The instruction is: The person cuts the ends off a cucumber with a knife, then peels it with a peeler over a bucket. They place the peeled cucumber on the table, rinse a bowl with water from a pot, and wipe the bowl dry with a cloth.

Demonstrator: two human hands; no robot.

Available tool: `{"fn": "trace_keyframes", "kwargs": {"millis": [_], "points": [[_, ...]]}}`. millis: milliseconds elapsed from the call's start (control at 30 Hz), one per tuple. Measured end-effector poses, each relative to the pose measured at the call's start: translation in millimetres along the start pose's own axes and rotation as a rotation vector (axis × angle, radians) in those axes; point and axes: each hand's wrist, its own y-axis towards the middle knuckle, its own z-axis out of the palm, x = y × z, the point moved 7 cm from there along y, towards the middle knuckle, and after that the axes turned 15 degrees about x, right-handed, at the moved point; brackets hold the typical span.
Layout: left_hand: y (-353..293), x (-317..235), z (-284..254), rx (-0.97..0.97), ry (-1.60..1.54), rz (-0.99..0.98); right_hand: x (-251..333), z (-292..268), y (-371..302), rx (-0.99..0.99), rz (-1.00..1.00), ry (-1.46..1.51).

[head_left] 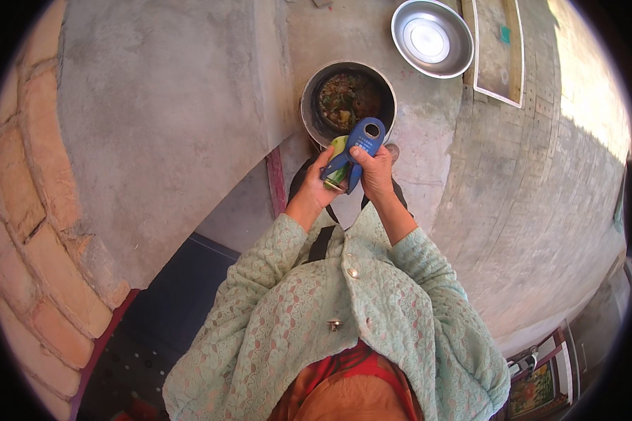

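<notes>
I get soft shade mostly, harsh sun bleaching the brickwork [541, 154] at far right, glare in the metal basin [428, 43], bowed edges, black corners; the blue tool [366, 142] looks sharp, though shadow perhaps hides detail inside the pot [312, 107]

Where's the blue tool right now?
In the head view, the blue tool is above and right of centre, in the right hand, beside the green piece in the left hand, overlapping the bucket.
</notes>
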Motion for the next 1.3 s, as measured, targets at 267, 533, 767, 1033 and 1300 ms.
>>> {"fn": "trace_keyframes", "kwargs": {"millis": [267, 533, 767, 1033, 1300], "points": [[-6, 15, -1, 0.288, 0.04, -0.166, 3, -35, 24, -0.116, 0.024, 0.005], [-20, 13, 0, 0.303, 0.087, -0.216, 11, -77, 93, -0.018, 0.01, -0.277], [-19, -6, -5, 0.103, 0.389, -0.1, 35, -101, 95, -0.242, 0.021, -0.94], [-8, -11, -24, 0.039, 0.383, -0.036, 21, -65, 32, -0.224, -0.107, -0.06], [-11, -3, -13, 0.055, 0.234, -0.069, 2, -14, -17, -0.084, 0.05, 0.069]]}}
